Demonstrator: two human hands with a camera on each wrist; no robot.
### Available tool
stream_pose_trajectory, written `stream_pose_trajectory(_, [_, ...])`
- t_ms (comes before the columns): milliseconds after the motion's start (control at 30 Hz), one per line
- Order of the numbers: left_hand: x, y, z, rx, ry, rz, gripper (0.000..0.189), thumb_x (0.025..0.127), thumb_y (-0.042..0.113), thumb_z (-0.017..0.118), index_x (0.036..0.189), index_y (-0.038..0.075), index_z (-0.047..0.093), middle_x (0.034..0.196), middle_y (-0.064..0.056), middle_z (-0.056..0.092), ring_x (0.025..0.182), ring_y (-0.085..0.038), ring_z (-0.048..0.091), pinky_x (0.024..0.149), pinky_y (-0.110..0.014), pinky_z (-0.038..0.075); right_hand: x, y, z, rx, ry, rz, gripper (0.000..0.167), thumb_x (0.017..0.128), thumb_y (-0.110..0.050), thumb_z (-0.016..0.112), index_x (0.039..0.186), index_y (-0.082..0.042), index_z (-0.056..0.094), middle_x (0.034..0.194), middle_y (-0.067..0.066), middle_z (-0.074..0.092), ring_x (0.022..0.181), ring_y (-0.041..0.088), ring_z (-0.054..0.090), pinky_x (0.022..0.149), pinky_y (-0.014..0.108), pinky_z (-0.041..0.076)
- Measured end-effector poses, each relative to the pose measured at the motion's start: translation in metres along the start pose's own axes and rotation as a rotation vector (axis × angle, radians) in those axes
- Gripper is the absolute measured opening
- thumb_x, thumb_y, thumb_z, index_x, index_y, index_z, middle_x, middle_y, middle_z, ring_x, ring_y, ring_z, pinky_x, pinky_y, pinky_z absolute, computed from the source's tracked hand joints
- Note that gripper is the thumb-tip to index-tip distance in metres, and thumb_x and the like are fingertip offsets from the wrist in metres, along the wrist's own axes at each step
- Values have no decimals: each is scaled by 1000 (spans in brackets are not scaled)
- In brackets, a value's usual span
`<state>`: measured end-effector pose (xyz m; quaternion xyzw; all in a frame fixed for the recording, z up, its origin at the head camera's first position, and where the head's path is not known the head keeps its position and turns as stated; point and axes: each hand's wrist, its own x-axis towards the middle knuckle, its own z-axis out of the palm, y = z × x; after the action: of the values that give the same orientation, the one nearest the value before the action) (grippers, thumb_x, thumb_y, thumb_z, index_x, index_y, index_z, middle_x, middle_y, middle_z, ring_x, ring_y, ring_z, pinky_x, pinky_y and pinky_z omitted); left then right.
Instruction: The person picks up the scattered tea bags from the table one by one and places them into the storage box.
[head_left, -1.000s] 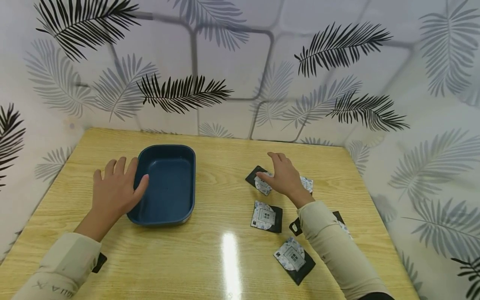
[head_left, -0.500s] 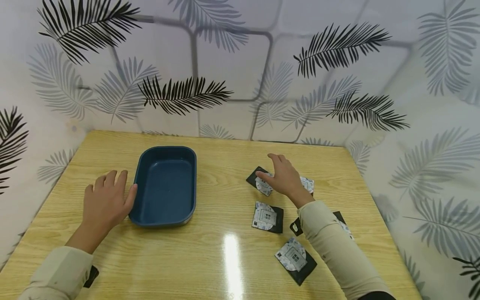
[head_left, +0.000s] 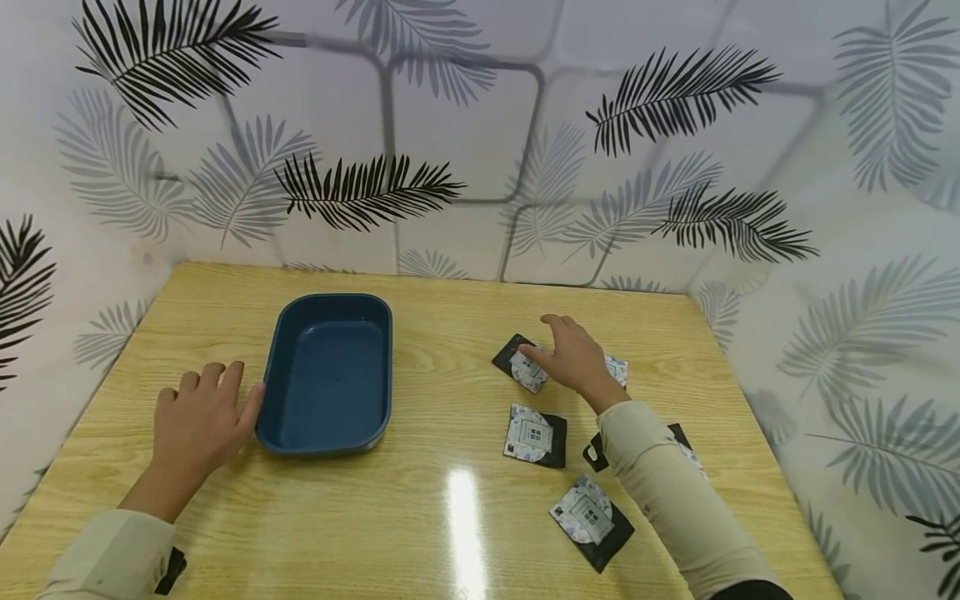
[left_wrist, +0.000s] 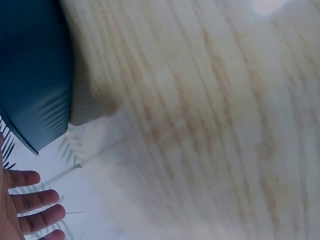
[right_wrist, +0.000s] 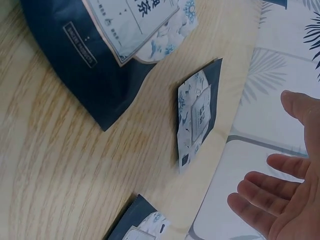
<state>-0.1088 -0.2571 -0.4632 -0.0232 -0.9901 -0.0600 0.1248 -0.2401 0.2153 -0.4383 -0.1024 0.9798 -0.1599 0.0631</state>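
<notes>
A dark blue rectangular tray (head_left: 279,367) stands empty on the left of the wooden table (head_left: 450,517). My left hand (head_left: 198,408) lies flat and open on the table by the tray's near left corner, thumb close to its rim. The left wrist view shows the tray's wall (left_wrist: 30,70) and my straight fingers (left_wrist: 30,200). My right hand (head_left: 572,357) is open just over a small dark packet with a pale label (head_left: 520,365), thumb above it. The right wrist view shows spread fingers (right_wrist: 270,200) holding nothing, above a packet (right_wrist: 197,117).
Several more packets lie on the right half: one in the middle (head_left: 534,433), one near the front (head_left: 591,515), one partly behind my right hand (head_left: 617,367), one under my right sleeve (head_left: 678,435). Leaf-patterned walls (head_left: 480,150) close in the table on three sides.
My left hand has drawn back from the tray's left rim toward me and now lies on the table. My right hand has dipped slightly over the far packet.
</notes>
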Motion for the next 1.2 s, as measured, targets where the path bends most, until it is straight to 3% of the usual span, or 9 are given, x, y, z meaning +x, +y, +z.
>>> stream_pose_trajectory(333, [-4,-6,9,-4,40,16,35,100,30,51,111,-3,54,111,-29,58,95,-50,55,68,-59,42,5,0,2,-28,10,-3,74,96,-57,55,150,-10,39,151,20,45,134,41,50,97,59,48])
stream_pose_trajectory(600, [-5,-9,14,-40,27,24,32,101,30,50,104,-1,56,105,-26,59,90,-46,56,67,-56,39,4,-1,1,-59,4,-5,69,97,-55,55,147,-9,44,149,19,48,130,40,54,92,57,51])
stream_pose_trajectory(833, [-5,-7,17,-35,83,74,26,98,27,52,93,2,55,92,-20,58,77,-39,52,59,-46,35,7,2,5,-67,-6,-2,64,97,-52,56,144,-9,48,146,18,53,126,39,57,91,56,52])
stream_pose_trajectory(1200, [-2,-6,21,-36,138,158,18,96,19,51,89,4,56,87,-16,59,77,-36,51,63,-46,33,10,9,12,-54,-15,10,63,97,-54,55,142,-9,51,145,16,54,121,37,60,89,54,53])
